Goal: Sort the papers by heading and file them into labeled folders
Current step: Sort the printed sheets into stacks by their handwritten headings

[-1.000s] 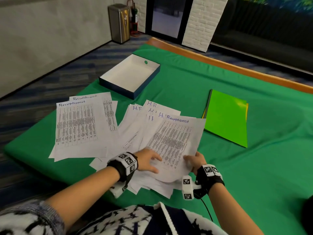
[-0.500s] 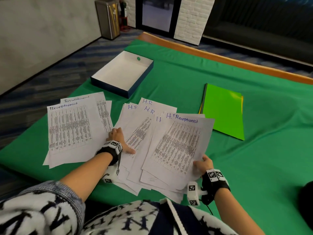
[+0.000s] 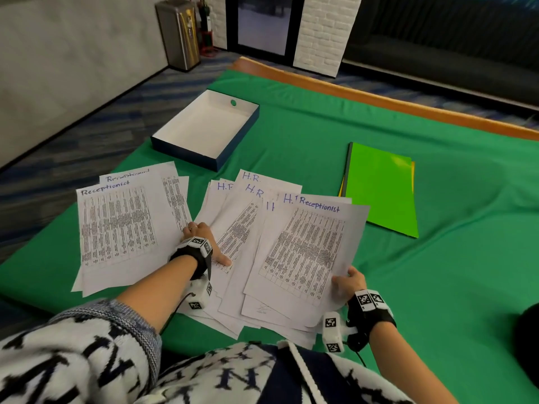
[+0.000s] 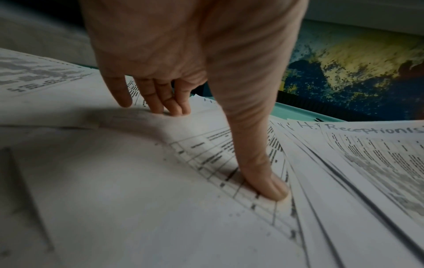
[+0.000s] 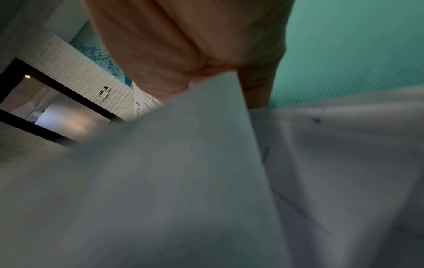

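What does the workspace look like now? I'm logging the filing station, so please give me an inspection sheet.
Surface: green cloth covers the table.
Job's things: Receptionist pile at left; fanned H.R. sheets in the middle; Receptionist sheet raised; green folder closed.
Clutter: empty box.
Hands: left hand presses the H.R. sheets; right hand pinches the Receptionist sheet.
Cables: thin wrist cable.
Surroundings: metal bin, brick wall.

Handwritten headings on printed sheets: "Receptionist" tops the left pile (image 3: 116, 228) and the lifted sheet (image 3: 306, 246); "H.R." heads the fanned middle sheets (image 3: 253, 188). The table print beneath stays too small to read.
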A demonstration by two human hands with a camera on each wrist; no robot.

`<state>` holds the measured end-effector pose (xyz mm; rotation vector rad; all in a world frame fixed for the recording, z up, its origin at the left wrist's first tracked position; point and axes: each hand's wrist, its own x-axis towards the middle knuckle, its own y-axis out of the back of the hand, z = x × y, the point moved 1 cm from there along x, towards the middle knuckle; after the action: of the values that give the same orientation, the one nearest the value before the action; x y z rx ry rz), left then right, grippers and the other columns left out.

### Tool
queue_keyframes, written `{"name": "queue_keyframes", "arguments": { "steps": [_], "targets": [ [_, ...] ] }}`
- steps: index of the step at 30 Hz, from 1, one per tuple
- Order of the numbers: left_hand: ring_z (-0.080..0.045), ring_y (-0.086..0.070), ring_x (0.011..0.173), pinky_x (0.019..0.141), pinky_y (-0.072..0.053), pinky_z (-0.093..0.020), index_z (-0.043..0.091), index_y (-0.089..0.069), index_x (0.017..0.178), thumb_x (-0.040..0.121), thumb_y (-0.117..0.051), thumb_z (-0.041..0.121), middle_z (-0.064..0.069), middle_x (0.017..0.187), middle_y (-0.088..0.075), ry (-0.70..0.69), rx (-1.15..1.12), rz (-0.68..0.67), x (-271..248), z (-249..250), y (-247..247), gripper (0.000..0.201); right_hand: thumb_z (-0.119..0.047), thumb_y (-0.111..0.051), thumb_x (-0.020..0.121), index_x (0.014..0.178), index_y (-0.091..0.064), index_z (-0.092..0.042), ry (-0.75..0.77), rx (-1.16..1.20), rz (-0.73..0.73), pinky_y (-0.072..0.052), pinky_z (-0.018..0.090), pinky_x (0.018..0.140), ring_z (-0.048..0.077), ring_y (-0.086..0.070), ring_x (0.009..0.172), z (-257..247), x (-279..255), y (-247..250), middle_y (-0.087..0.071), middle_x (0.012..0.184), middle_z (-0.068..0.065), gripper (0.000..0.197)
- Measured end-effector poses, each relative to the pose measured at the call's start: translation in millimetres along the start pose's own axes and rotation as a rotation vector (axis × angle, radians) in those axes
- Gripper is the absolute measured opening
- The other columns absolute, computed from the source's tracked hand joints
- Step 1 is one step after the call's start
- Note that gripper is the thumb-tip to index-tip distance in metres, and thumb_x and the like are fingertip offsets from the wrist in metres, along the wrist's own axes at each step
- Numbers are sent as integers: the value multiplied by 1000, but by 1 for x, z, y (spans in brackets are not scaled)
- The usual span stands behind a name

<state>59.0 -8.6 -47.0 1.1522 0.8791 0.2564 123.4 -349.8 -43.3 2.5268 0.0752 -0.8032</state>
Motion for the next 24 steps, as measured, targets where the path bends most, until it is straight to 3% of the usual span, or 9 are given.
{"name": "queue_keyframes", "arguments": {
  "steps": [4,7,9,11,13,17,20,22,24],
  "targets": [
    [-29,-28,129,109,-30,-34,3,-36,130,35,-87,57,-13,133,-28,-19,4,-7,-4,3,0,120,8,-53,85,120,-57,-3,-7,-6,-24,-44,34,87,24,-56,92,1,1,-1,-63,119,17,38],
    [-30,-34,127,106,-34,-36,4,-38,128,44,-89,46,-13,132,-33,-93,-83,16,-7,3,-1,108,7,-53,85,122,-56,-3,-16,-2,-36,-44,36,90,24,-55,92,2,1,0,-61,121,16,38],
    [-31,-47,118,96,-43,-37,7,-40,128,63,-84,30,-14,130,-46,-177,-226,73,-7,3,-2,82,7,-52,86,124,-55,-2,-8,-6,-32,-43,37,93,23,-53,93,0,-1,0,-60,123,15,39],
    [-32,-56,104,82,-48,-34,10,-42,125,82,-65,19,-16,122,-56,-242,-328,153,-11,6,-2,49,6,-52,87,123,-55,-1,-5,-18,-32,-42,37,94,24,-52,96,-1,-1,1,-59,123,16,37],
    [-34,-58,102,81,-48,-33,12,-43,125,89,-56,16,-15,121,-58,-278,-364,208,-18,10,-2,38,5,-52,87,121,-55,-1,-14,-35,-32,-41,37,94,27,-54,102,-3,-1,3,-59,123,16,35],
    [-35,-59,98,79,-47,-32,7,-43,123,88,-53,11,-17,118,-58,-305,-441,199,-36,16,-4,36,4,-55,86,104,-58,-4,-42,13,-37,-45,36,89,27,-56,94,3,5,5,-62,114,18,19],
    [-35,-57,98,79,-46,-32,4,-39,123,88,-51,12,-20,119,-55,-291,-479,132,-48,19,-11,39,2,-58,85,96,-58,-7,-59,84,-67,-48,42,92,31,-60,96,7,4,4,-64,111,18,14],
    [-33,-55,108,88,-45,-33,4,-38,123,87,-57,25,-16,126,-52,-283,-517,78,-57,23,-16,45,3,-58,85,95,-58,-9,-60,111,-108,-47,46,95,33,-61,99,4,0,1,-64,109,16,15],
    [-27,-55,106,86,-47,-31,7,-40,119,78,-69,42,-9,118,-54,-301,-574,29,-64,27,-21,61,3,-58,85,99,-57,-8,-59,110,-150,-46,50,96,34,-61,102,1,-3,-4,-64,112,16,18]
  ]
}}
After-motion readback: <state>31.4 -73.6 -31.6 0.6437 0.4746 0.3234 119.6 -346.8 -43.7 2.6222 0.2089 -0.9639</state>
